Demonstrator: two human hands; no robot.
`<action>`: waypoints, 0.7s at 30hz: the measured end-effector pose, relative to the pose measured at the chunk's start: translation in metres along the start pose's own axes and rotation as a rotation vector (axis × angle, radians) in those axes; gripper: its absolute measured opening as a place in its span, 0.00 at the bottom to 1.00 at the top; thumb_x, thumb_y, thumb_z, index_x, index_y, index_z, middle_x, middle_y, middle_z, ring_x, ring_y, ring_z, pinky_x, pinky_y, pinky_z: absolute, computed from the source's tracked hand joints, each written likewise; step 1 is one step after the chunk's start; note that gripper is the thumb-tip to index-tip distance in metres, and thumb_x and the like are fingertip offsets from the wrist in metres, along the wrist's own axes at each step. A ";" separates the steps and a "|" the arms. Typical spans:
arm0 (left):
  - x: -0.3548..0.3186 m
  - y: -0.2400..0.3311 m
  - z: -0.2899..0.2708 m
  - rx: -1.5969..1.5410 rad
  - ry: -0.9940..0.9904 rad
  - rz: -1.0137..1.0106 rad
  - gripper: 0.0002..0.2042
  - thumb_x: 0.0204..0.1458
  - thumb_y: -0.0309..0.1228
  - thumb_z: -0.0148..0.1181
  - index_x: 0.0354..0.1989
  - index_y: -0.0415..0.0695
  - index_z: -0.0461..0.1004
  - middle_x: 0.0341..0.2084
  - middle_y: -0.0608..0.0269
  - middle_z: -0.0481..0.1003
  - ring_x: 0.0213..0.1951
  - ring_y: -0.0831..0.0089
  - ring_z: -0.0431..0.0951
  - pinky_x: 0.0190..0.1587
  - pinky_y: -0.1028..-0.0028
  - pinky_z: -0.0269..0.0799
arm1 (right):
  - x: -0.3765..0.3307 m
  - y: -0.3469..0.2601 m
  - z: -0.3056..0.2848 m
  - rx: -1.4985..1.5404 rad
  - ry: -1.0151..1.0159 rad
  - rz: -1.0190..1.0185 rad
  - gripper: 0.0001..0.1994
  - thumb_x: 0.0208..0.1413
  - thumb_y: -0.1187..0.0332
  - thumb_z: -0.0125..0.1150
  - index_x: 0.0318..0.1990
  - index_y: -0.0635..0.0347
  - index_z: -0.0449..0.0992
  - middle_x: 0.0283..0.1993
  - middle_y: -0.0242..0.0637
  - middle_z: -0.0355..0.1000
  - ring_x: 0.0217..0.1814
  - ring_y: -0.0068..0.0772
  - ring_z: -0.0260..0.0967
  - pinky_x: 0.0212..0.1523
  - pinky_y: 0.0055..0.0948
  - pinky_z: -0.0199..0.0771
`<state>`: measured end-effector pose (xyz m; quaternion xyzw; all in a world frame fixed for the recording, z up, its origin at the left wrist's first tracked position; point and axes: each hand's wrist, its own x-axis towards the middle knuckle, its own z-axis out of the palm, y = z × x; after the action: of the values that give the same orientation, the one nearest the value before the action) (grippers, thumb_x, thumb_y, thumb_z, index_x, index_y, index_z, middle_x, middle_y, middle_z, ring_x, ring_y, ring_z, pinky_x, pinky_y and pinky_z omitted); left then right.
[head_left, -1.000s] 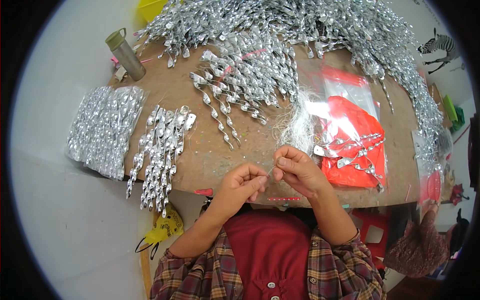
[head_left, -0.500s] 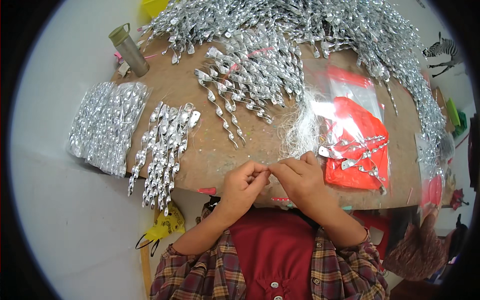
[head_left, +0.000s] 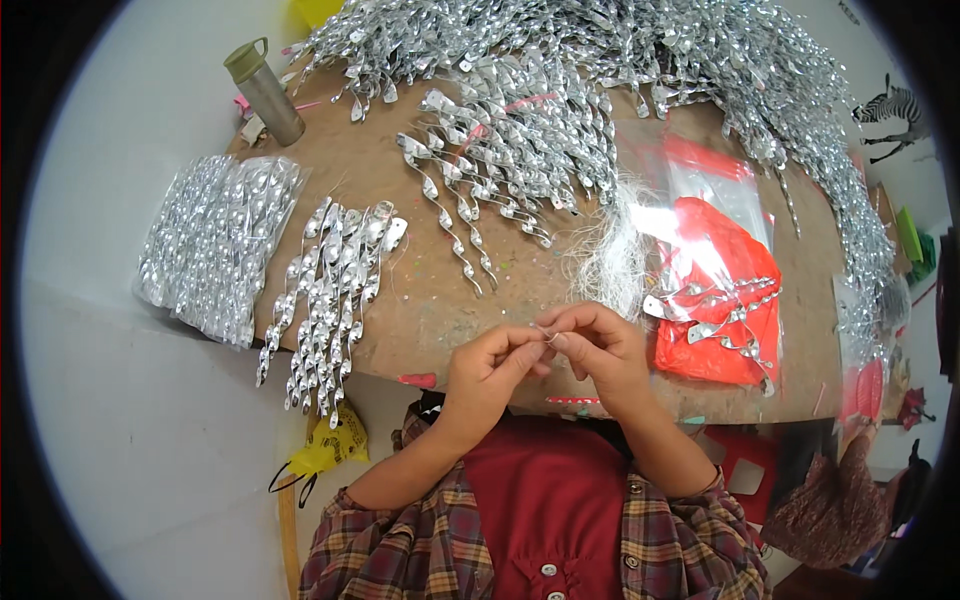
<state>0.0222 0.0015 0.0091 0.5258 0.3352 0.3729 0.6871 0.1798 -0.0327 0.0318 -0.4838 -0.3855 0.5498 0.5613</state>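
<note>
In front of my chest, at the table's near edge, my left hand (head_left: pixel 488 368) and my right hand (head_left: pixel 603 352) meet fingertip to fingertip. Both are closed in a pinch on a thin pale thread (head_left: pixel 549 337), of which only a short bit shows. Just beyond my right hand lies a loose bundle of white thread (head_left: pixel 612 255). To its right, a few silver twisted strips (head_left: pixel 735 328) rest on a red plastic bag (head_left: pixel 690 350). A batch of silver twisted strips (head_left: pixel 330 310) overhangs the table edge on the left, and a larger pile of strips (head_left: pixel 530 140) lies ahead.
A packed clear bag of silver strips (head_left: pixel 215 250) sits at the far left, below a metal flask (head_left: pixel 268 95) with a green lid. A great heap of silver strips (head_left: pixel 700 50) lines the brown table's (head_left: pixel 400 320) back and right. Another person's patterned sleeve (head_left: pixel 830 510) shows at lower right.
My right hand has turned and its fingers have opened out somewhat, so the thread between the fingertips now shows. My left hand stays nearly where it was. The whole view has shifted slightly.
</note>
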 end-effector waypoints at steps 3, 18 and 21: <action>0.000 0.003 0.000 -0.123 0.029 -0.070 0.08 0.55 0.26 0.52 0.39 0.34 0.71 0.31 0.60 0.75 0.31 0.78 0.75 0.36 0.82 0.71 | 0.002 0.007 -0.005 0.089 -0.050 0.059 0.04 0.51 0.73 0.57 0.34 0.62 0.71 0.46 0.38 0.67 0.29 0.14 0.61 0.24 0.13 0.61; 0.004 -0.006 0.000 -0.288 0.019 -0.186 0.09 0.53 0.28 0.55 0.38 0.35 0.72 0.28 0.62 0.75 0.28 0.80 0.74 0.33 0.81 0.71 | 0.002 0.008 -0.013 -0.032 -0.062 0.030 0.04 0.50 0.73 0.59 0.32 0.61 0.73 0.43 0.32 0.65 0.31 0.14 0.60 0.28 0.14 0.61; 0.005 -0.009 0.000 -0.348 -0.001 -0.175 0.09 0.53 0.29 0.56 0.38 0.35 0.72 0.28 0.61 0.75 0.27 0.80 0.74 0.33 0.81 0.72 | 0.002 0.011 -0.013 -0.016 -0.058 0.027 0.04 0.49 0.73 0.59 0.32 0.62 0.73 0.42 0.32 0.65 0.33 0.15 0.61 0.30 0.15 0.62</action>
<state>0.0259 0.0047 -0.0004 0.3681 0.3099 0.3637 0.7976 0.1904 -0.0335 0.0183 -0.4772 -0.3997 0.5679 0.5385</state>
